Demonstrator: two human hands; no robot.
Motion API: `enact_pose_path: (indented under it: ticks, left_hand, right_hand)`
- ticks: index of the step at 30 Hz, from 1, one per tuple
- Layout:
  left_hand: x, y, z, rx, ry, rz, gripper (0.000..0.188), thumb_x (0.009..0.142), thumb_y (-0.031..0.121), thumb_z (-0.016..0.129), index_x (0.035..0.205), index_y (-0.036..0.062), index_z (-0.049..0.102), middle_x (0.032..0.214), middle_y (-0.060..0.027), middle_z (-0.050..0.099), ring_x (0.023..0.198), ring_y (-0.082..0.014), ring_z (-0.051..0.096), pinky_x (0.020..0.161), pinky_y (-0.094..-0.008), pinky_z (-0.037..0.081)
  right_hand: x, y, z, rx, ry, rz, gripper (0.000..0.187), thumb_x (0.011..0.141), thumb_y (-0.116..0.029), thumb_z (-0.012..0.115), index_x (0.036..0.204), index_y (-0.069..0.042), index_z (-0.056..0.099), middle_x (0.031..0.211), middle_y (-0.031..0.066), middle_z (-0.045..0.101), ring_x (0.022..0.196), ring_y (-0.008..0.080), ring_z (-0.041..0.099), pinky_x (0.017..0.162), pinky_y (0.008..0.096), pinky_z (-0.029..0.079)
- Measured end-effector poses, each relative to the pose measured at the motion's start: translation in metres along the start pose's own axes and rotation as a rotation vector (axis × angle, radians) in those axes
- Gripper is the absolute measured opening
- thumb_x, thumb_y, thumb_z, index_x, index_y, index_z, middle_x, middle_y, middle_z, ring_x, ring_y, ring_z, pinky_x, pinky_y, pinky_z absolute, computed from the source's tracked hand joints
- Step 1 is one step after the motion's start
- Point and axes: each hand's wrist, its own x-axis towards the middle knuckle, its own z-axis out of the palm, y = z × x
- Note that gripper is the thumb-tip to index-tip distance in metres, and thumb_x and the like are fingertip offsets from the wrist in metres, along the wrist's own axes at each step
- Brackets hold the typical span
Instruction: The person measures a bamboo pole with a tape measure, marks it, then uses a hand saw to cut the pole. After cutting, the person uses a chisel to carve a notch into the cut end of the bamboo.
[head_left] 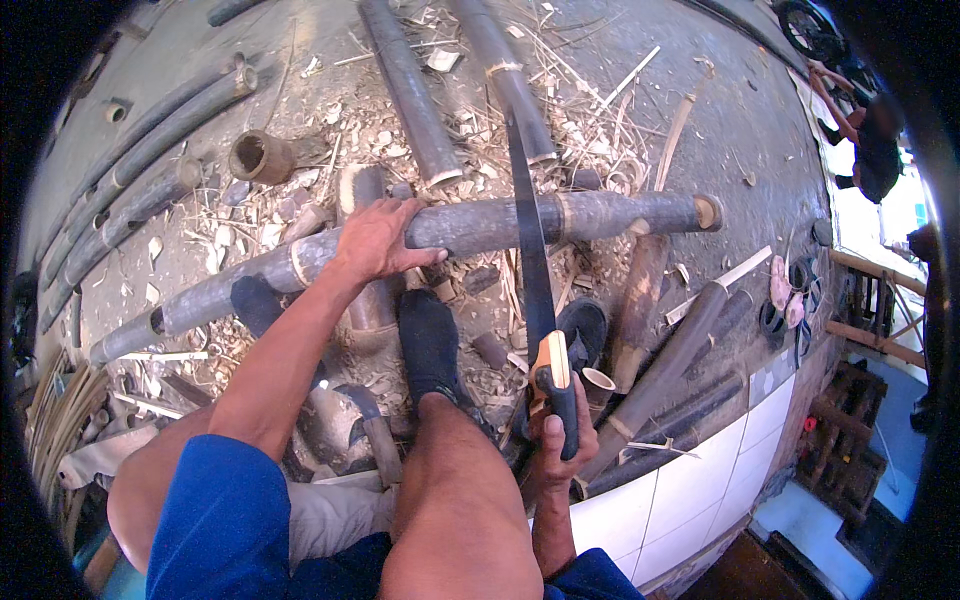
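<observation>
Right grip (557,428) is wrapped tight around the handsaw (532,270) handle at lower centre, blade crossing the long bamboo pole (480,228) mid-frame. Left grip (375,240) presses flat on the pole. Cut bamboo stubs (262,156), shavings (590,130) and a dark-socked foot (430,345) crowd around it.

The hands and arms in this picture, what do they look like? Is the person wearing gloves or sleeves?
No gloves: the left hand and right hand are bare, and both forearms are uncovered. No watch, rings or bands show. Blue cloth shows only at the lower edge.
</observation>
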Motion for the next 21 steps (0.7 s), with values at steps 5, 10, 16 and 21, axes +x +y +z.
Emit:
enact_pose_path:
  ticks: [5,10,16,21]
  left_hand:
    - [0.007,0.010,-0.005,-0.087,-0.077,-0.159,0.080,0.085,0.075,0.059,0.141,0.0177,0.061,0.117,-0.0234,0.072,0.110,-0.0422,0.068,0.096,-0.0516,0.053]
    - [0.006,0.015,-0.010,-0.041,-0.082,-0.147,0.085,0.087,0.078,0.056,0.137,0.0095,0.063,0.117,-0.0233,0.072,0.112,-0.0397,0.068,0.098,-0.0485,0.053]
    - [0.007,0.016,-0.014,-0.087,-0.095,-0.157,0.086,0.087,0.079,0.053,0.137,0.0110,0.064,0.119,-0.0222,0.073,0.113,-0.0387,0.069,0.097,-0.0491,0.053]
    - [0.014,0.016,-0.014,-0.067,-0.176,-0.240,0.083,0.086,0.081,0.052,0.138,0.0174,0.065,0.116,-0.0214,0.074,0.110,-0.0398,0.070,0.095,-0.0502,0.054]
  right_hand:
    - [-0.004,0.004,0.009,-0.087,-0.093,-0.077,0.067,0.096,-0.041,0.066,0.141,0.008,0.056,0.089,0.0134,0.074,0.069,0.0154,0.068,0.066,0.0309,0.055]
    - [-0.013,0.006,0.013,-0.136,-0.128,-0.071,0.074,0.096,-0.050,0.065,0.140,0.010,0.057,0.084,0.0069,0.072,0.070,0.0116,0.064,0.067,0.0276,0.053]
    - [-0.014,0.010,0.016,-0.134,-0.175,-0.159,0.063,0.093,-0.034,0.067,0.140,0.008,0.058,0.090,0.0185,0.075,0.065,0.0224,0.071,0.063,0.0344,0.055]
    - [-0.020,0.014,0.015,-0.168,-0.192,-0.199,0.062,0.093,-0.033,0.068,0.139,0.008,0.058,0.088,0.0181,0.075,0.063,0.0244,0.070,0.062,0.0354,0.055]
